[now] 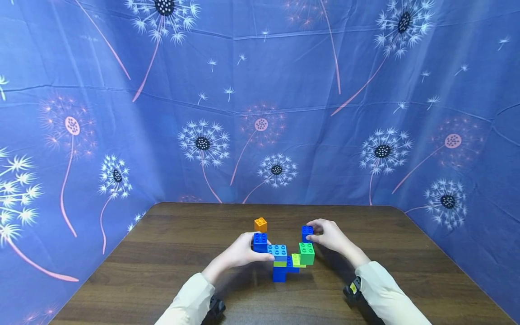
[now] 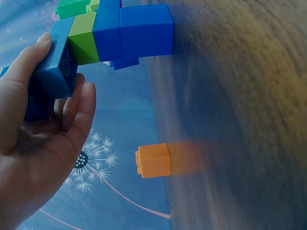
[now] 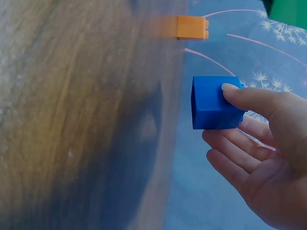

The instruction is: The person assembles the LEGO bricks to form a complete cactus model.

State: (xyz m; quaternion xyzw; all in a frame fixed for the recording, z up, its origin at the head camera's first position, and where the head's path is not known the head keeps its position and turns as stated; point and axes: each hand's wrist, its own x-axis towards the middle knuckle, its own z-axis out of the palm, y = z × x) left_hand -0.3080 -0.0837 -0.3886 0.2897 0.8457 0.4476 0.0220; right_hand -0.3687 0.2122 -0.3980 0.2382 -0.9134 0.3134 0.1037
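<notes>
A structure of toy building bricks stands on the table, with a blue brick (image 1: 279,274) at its base and lime and blue bricks above. My left hand (image 1: 242,251) holds its left side, thumb and fingers around the light blue brick (image 1: 277,252) and the dark blue brick (image 1: 260,243) at that end. A green brick (image 1: 306,253) tops the right side. Just behind it my right hand (image 1: 330,235) pinches a loose blue brick (image 3: 217,103) between thumb and fingers, raised off the table in the right wrist view.
An orange brick (image 1: 261,225) stands alone on the brown wooden table (image 1: 183,234), behind the structure. A blue cloth (image 1: 308,135) with dandelion prints hangs behind the table and along its sides.
</notes>
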